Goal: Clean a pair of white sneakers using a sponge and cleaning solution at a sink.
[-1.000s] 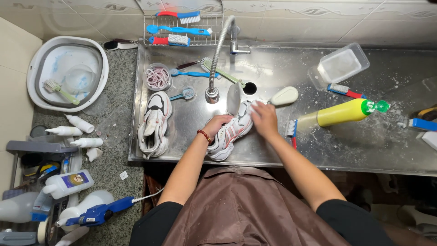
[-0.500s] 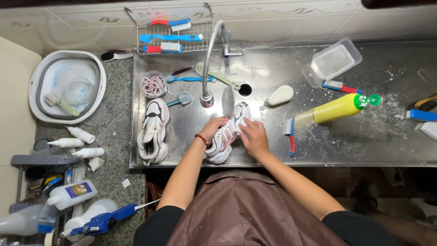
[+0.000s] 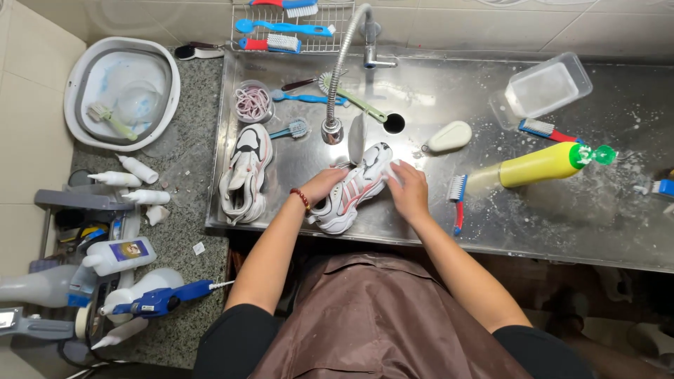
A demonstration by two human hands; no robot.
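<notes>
White sneaker (image 3: 354,188) w/ left hand (image 3: 324,184) gripping its heel, right hand (image 3: 409,189) pressed flat at toe.

The white sneaker (image 3: 353,189) with pink stripes lies on its side on the steel sink surface, toe pointing toward the drain hole, wet with foam.

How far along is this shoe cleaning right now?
Done: laces are out in a small tub. In hand: left hand steadies the white sneaker while right hand rubs its toe side. Left: the second sneaker lies untouched beside it; whether it is already washed cannot be told.
</notes>
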